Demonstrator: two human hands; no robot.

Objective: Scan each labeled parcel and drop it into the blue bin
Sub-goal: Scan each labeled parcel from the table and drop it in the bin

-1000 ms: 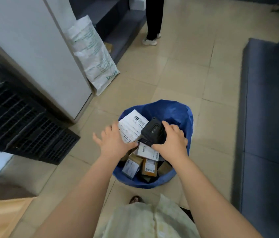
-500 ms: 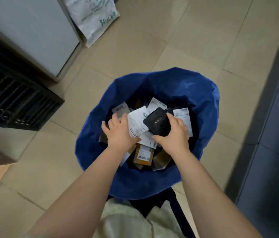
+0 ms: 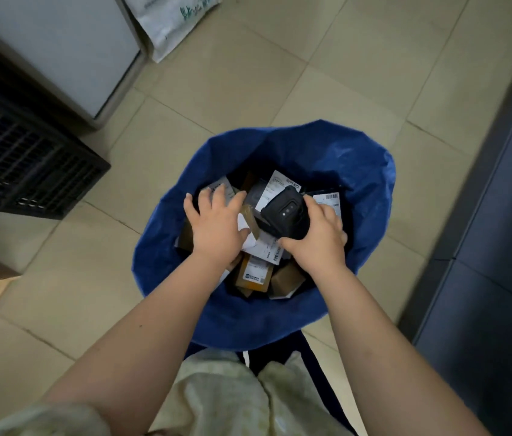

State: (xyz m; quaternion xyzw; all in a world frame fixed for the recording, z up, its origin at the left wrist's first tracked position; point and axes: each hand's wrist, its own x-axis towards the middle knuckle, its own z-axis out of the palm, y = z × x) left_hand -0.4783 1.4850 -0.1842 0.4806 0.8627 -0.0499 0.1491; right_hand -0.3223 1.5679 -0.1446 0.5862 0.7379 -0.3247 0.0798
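Parcels (image 3: 254,273) lie heaped in the blue bin (image 3: 374,184), brown boxes and dark bags with white barcode labels facing up, so a good share of the work looks done. No unscanned parcels can be seen outside the bin, so how many remain cannot be told.

The left hand (image 3: 216,228) is down inside the bin with its fingers spread and fairly straight, laid flat on a grey parcel (image 3: 220,183) at the left of the heap. It appears to rest on that parcel rather than clasp it, which I read as the parcel being let go or pushed down. A white label peeks out beside the thumb.

The right hand (image 3: 317,240) curls round a black handheld scanner (image 3: 283,215), thumb on the near side and fingers over the far edge, holding it just above the labels in the middle of the heap.

Around the bin is a tiled floor (image 3: 248,83), with a black slatted crate (image 3: 28,171) to the left and a white sack (image 3: 172,20) leaning further back.
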